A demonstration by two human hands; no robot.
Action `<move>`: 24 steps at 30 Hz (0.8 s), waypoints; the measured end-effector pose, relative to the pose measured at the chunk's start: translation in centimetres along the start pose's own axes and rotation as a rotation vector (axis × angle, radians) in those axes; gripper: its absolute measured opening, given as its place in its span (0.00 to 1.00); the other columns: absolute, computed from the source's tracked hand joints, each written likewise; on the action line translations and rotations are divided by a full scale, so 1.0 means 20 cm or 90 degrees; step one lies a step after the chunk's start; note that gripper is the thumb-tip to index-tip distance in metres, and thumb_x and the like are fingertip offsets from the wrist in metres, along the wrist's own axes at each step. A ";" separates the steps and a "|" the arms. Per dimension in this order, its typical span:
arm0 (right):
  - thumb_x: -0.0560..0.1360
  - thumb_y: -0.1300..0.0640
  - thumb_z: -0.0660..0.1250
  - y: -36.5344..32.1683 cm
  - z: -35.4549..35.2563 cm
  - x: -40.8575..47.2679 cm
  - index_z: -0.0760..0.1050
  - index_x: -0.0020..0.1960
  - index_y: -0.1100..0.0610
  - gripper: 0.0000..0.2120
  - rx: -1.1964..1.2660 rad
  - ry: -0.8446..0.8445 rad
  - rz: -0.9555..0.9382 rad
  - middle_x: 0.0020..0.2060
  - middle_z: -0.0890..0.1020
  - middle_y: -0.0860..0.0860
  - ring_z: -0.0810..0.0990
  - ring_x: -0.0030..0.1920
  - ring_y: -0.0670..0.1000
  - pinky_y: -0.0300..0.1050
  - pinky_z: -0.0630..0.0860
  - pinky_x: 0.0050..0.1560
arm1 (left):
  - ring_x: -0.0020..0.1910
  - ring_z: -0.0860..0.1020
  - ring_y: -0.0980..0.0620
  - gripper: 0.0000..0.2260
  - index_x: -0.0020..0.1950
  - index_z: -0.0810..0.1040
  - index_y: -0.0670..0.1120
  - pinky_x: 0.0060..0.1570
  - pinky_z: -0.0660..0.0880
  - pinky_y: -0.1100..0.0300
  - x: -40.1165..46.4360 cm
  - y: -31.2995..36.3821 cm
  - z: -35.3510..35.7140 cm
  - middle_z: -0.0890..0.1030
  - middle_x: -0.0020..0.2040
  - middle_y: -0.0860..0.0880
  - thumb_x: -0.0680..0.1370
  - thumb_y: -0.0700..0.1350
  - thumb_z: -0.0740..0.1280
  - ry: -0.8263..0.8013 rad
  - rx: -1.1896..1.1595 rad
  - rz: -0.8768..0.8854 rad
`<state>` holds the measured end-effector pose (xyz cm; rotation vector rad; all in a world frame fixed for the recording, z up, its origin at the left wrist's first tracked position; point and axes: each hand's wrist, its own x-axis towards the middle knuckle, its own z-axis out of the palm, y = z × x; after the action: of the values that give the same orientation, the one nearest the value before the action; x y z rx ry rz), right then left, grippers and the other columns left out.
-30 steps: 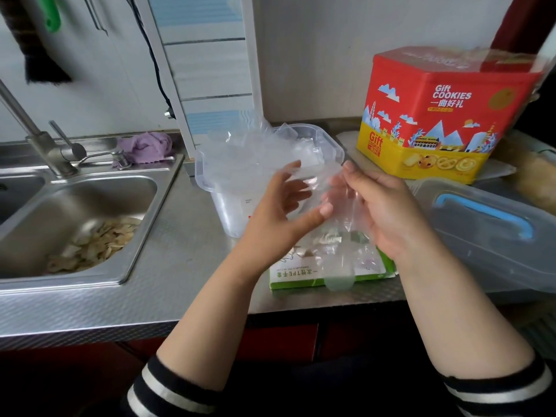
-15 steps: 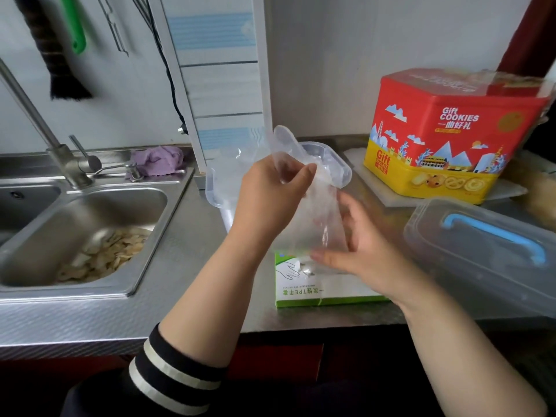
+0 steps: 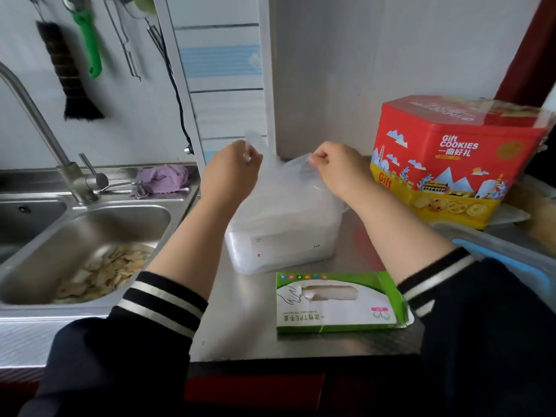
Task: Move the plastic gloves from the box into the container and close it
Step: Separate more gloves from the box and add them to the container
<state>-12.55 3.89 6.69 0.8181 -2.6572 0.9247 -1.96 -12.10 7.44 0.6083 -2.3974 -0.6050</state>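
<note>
While over container [image 3: 282, 236] — gloves [image 3: 285, 182] pinched

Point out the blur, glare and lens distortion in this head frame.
Head view: motion blur softens the plastic glove stretched between left hand and right hand; wide-angle distortion bows the faucet; glare whitens the counter edge; the cookie tin lettering stays readable.

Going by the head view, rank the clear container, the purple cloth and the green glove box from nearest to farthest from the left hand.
From the left hand:
1. Clear container, just below and right of it.
2. Purple cloth, to its left on the sink ledge.
3. Green glove box, at the counter's front edge.
</note>
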 end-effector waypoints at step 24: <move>0.80 0.61 0.59 0.06 0.03 0.02 0.79 0.56 0.51 0.12 -0.038 -0.028 -0.124 0.58 0.74 0.51 0.73 0.59 0.53 0.48 0.72 0.59 | 0.40 0.77 0.53 0.11 0.49 0.77 0.52 0.41 0.72 0.63 -0.11 -0.20 -0.12 0.79 0.46 0.55 0.75 0.37 0.61 0.199 -0.204 0.062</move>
<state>-13.55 4.07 5.81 1.0720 -2.5698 0.7847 2.14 -14.69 6.11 0.4099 -1.9726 -0.7703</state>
